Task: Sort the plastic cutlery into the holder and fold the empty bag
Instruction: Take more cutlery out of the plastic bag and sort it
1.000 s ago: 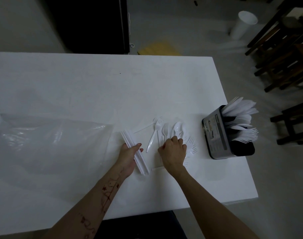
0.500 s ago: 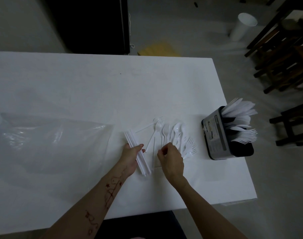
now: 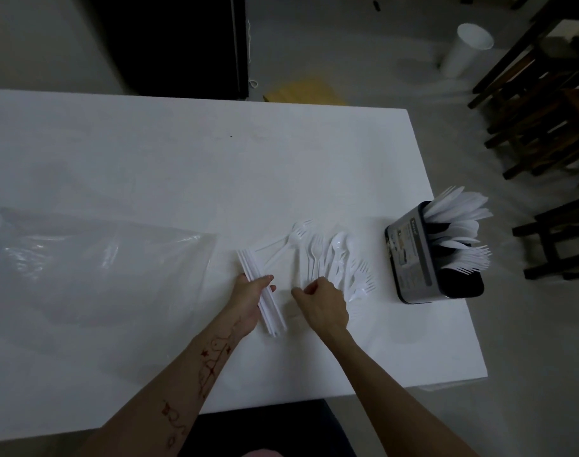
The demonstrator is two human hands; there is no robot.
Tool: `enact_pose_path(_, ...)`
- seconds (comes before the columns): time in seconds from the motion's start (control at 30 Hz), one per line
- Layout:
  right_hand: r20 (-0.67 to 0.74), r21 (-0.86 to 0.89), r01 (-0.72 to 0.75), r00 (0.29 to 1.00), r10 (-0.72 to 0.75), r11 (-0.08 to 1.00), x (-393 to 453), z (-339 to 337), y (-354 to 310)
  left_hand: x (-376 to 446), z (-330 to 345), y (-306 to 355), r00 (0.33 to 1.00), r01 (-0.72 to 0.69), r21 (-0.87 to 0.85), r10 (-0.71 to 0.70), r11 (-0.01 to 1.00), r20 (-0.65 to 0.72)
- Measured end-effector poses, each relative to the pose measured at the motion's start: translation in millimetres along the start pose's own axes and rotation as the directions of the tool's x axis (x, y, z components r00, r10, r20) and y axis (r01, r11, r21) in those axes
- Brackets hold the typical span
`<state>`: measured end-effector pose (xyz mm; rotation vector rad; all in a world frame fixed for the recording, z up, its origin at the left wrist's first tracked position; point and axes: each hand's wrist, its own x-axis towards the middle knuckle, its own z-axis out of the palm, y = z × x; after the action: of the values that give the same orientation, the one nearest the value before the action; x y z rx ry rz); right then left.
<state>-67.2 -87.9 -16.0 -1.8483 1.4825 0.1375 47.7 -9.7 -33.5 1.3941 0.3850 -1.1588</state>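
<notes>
My left hand (image 3: 250,296) grips a bundle of white plastic knives (image 3: 260,286) lying slanted on the white table (image 3: 182,166). Just right of it, my right hand (image 3: 321,303) has its fingers curled at the near ends of a loose pile of white forks and spoons (image 3: 331,258); whether it pinches a handle is hidden. A dark cutlery holder (image 3: 413,258) stands near the table's right edge, holding several white knives, spoons and forks. The clear plastic bag (image 3: 93,262) lies flat at the left.
The table's right edge runs close behind the holder. Dark wooden chairs (image 3: 545,110) stand on the floor to the right. A white cup (image 3: 463,51) lies on the floor at the back, beside a yellow pad (image 3: 301,90).
My right hand has drawn back left from the fork pile toward the handle ends, fingers curling. The left hand keeps hold of the knife bundle in the same place.
</notes>
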Motion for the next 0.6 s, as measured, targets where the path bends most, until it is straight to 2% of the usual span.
enact_pose_path(0.1,0.040,0.182,0.142,0.988,-0.152,0.973,-6,2,3,-3,2,1,0.997,0.036,-0.034,-0.034,0.999,0.073)
enact_pose_path(0.17,0.123,0.206,0.236,0.956,-0.265,0.950,-9,2,2,-4,3,2,0.990,0.047,-0.059,-0.038,0.997,0.138)
enact_pose_path(0.23,0.164,0.211,0.284,0.933,-0.320,0.935,-10,1,1,-4,3,2,0.994,0.014,-0.026,-0.011,1.000,0.109)
enact_pose_path(0.27,0.137,0.205,0.285,0.939,-0.316,0.936,-9,1,0,-3,2,2,0.997,-0.015,0.005,0.014,1.000,0.075)
enact_pose_path(0.3,0.081,0.164,0.282,0.951,-0.298,0.945,-6,0,0,-2,1,2,0.998,-0.038,0.033,0.037,0.999,0.047)
enact_pose_path(0.37,-0.040,-0.036,0.269,0.962,-0.270,0.963,2,-2,3,-1,-2,2,0.999,-0.052,0.052,0.051,0.997,0.013)
enact_pose_path(0.43,-0.089,-0.176,0.225,0.966,-0.243,0.958,9,-6,6,1,-7,1,0.999,-0.051,0.044,0.051,0.998,-0.001)
enact_pose_path(0.6,-0.130,-0.256,0.146,0.974,-0.184,0.955,15,-11,10,3,-12,-5,0.999,-0.040,0.041,0.040,0.998,-0.001)
